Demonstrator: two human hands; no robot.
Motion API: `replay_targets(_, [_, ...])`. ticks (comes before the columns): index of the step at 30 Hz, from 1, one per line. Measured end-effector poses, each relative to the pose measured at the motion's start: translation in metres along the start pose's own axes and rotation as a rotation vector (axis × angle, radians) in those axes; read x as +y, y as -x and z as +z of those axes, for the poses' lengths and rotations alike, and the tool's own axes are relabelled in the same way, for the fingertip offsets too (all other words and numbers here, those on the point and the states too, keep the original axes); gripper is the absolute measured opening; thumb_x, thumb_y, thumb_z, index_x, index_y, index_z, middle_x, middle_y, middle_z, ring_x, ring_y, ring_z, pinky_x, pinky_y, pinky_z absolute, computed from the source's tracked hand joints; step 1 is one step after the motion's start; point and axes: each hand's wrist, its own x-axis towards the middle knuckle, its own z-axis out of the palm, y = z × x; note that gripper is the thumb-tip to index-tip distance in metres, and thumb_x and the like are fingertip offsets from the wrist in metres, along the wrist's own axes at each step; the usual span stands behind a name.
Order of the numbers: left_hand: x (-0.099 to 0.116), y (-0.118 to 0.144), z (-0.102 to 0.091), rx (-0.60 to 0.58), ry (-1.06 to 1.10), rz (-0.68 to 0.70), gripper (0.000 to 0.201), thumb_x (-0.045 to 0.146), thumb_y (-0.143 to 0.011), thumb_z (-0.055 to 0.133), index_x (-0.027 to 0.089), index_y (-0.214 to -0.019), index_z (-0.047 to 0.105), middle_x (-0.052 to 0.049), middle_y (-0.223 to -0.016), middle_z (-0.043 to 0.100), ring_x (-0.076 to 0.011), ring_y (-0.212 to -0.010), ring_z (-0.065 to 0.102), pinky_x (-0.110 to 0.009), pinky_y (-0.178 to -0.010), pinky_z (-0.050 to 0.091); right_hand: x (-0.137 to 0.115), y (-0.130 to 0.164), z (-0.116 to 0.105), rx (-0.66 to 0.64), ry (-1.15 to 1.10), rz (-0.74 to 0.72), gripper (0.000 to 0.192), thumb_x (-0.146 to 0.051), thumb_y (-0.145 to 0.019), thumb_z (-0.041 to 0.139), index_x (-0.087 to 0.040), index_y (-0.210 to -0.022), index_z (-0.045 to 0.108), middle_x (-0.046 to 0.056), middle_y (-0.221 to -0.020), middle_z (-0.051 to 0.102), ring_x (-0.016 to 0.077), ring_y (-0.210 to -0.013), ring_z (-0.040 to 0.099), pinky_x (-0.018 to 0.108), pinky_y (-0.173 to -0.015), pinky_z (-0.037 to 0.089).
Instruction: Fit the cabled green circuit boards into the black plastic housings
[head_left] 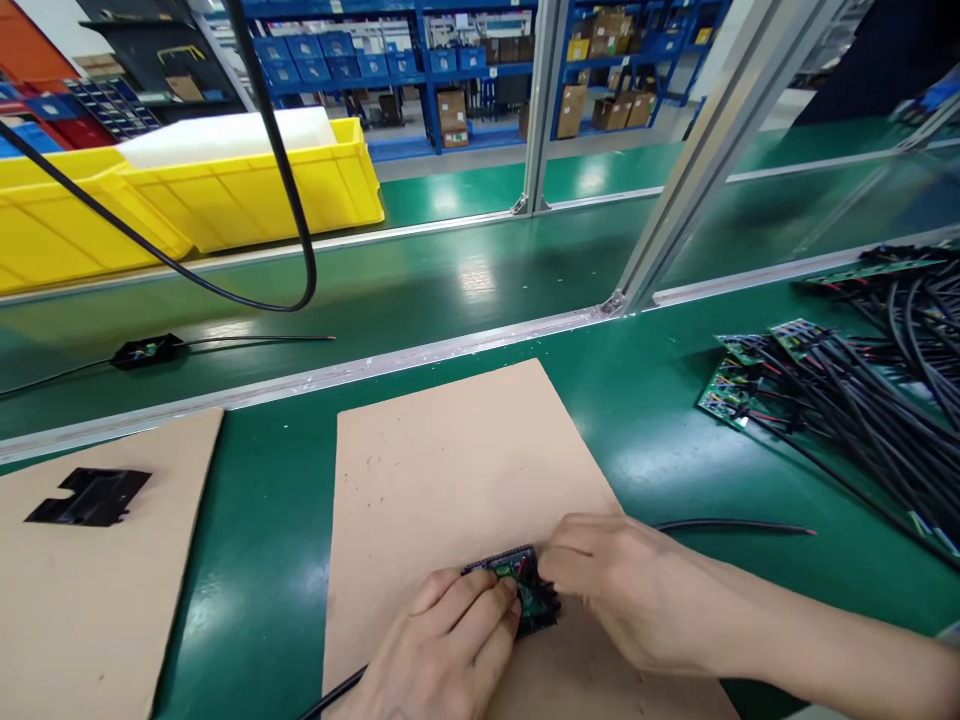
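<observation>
The green work surface is smooth and glossy, throwing back the ceiling lights. On it lies a flat tan cardboard sheet, matt and slightly scuffed (small nicks show). The small black plastic housing with a green circuit board looks semi-gloss. The yellow plastic bins are smooth; the aluminium frame posts brushed.

Bright overhead light glares off the green conveyor belt, shadows stay soft, and edges bend and blur.
</observation>
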Motion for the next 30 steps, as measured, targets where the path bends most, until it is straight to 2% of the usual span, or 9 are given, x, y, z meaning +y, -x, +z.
replay_targets(3, [0.000,-0.001,-0.003,-0.025,-0.004,-0.006,0.033,0.013,-0.101,0.035,0.012,-0.103,0.068,-0.006,-0.110,0.070,-0.0180,-0.098,0.061,-0.031,-0.086,0.045,-0.003,-0.002,0.006,-0.035,0.090,-0.015,0.024,0.002,-0.068,0.045,-0.018,-0.079,0.051,0.002,-0.084,0.058,0.0151,-0.073,0.049,0.028,-0.061,0.033])
replay_targets(6, [-0.001,-0.001,-0.004,-0.060,-0.028,0.027,0.032,0.010,-0.099,0.037,0.013,-0.104,0.069,-0.007,-0.119,0.067,-0.0182,-0.100,0.059,-0.030,-0.082,0.047,-0.002,-0.002,0.006,-0.038,0.155,-0.013,0.022,0.001,-0.070,0.044,-0.018,-0.079,0.051,0.001,-0.082,0.058,0.0153,-0.071,0.048,0.029,-0.060,0.032])
replay_targets(9, [-0.002,-0.001,-0.004,-0.033,-0.049,0.060,0.032,0.008,-0.097,0.038,0.012,-0.102,0.069,-0.007,-0.123,0.066,-0.0184,-0.099,0.058,-0.030,-0.078,0.048,-0.001,-0.003,0.001,-0.057,0.157,-0.018,0.019,-0.002,-0.074,0.045,-0.019,-0.080,0.052,0.001,-0.082,0.058,0.0155,-0.071,0.048,0.029,-0.060,0.033])
replay_targets(15, [-0.002,-0.006,-0.009,-0.027,-0.008,0.035,0.032,0.003,-0.096,0.040,0.015,-0.103,0.068,-0.003,-0.120,0.068,-0.0171,-0.095,0.060,-0.029,-0.078,0.045,0.003,-0.006,-0.008,-0.075,0.149,-0.058,0.020,-0.002,-0.074,0.045,-0.019,-0.080,0.053,0.001,-0.082,0.059,0.0154,-0.071,0.049,0.029,-0.059,0.032])
replay_targets(18, [-0.002,-0.012,-0.014,-0.094,-0.057,0.064,0.036,0.004,-0.097,0.035,0.016,-0.101,0.069,-0.002,-0.116,0.069,-0.0176,-0.093,0.061,-0.030,-0.077,0.045,0.004,-0.009,-0.002,-0.053,0.214,-0.085,0.019,-0.004,-0.077,0.045,-0.018,-0.082,0.056,0.003,-0.083,0.060,0.0171,-0.072,0.050,0.032,-0.058,0.030])
replay_targets(22, [0.001,-0.015,-0.013,-0.128,-0.106,0.087,0.042,0.005,-0.099,0.029,0.014,-0.092,0.070,-0.006,-0.109,0.070,-0.0201,-0.095,0.060,-0.033,-0.081,0.042,0.000,-0.014,0.008,-0.034,0.365,-0.135,0.017,-0.006,-0.075,0.048,-0.016,-0.083,0.060,0.007,-0.078,0.060,0.0203,-0.068,0.048,0.034,-0.054,0.025])
replay_targets(25, [0.004,-0.013,-0.009,-0.099,-0.104,0.049,0.043,0.008,-0.101,0.029,0.014,-0.088,0.069,-0.007,-0.109,0.070,-0.0193,-0.093,0.059,-0.032,-0.082,0.041,-0.001,-0.014,0.010,-0.033,0.414,-0.092,0.014,-0.010,-0.074,0.050,-0.015,-0.083,0.060,0.008,-0.078,0.059,0.0209,-0.066,0.047,0.034,-0.053,0.024])
replay_targets(30, [0.004,-0.011,-0.004,-0.028,-0.092,0.031,0.041,0.012,-0.102,0.030,0.015,-0.093,0.070,-0.004,-0.113,0.070,-0.0169,-0.091,0.059,-0.031,-0.078,0.040,0.010,-0.009,0.014,0.048,0.319,-0.075,0.013,-0.009,-0.083,0.048,-0.016,-0.088,0.058,0.006,-0.087,0.059,0.0185,-0.074,0.046,0.032,-0.063,0.034])
